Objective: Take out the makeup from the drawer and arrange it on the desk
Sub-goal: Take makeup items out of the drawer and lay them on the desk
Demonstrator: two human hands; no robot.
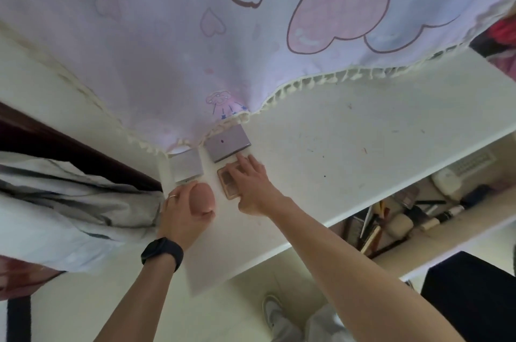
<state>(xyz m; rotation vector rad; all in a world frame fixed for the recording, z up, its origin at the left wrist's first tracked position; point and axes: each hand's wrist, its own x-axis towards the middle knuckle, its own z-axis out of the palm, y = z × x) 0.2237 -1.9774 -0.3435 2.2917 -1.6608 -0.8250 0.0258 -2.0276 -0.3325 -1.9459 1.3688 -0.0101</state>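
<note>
Left hand [181,213] grasps a peach egg-shaped makeup sponge [203,197] low over the white desk [349,151]. Right hand [252,188] is flat, its fingers straight on a tan rectangular palette [226,183] at the sponge's 3 o'clock. A pale grey square compact [187,169] lies at 12, a darker grey square compact [227,146] at 1. Open white drawer [446,244] of cosmetics at 4.

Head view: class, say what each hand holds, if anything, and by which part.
Left hand grips the sponge round its side. Right hand holds nothing; its fingers rest flat on the palette.

palette [227,185] half under right hand [252,188], drawer [460,238] contents blurred (too small)
</note>
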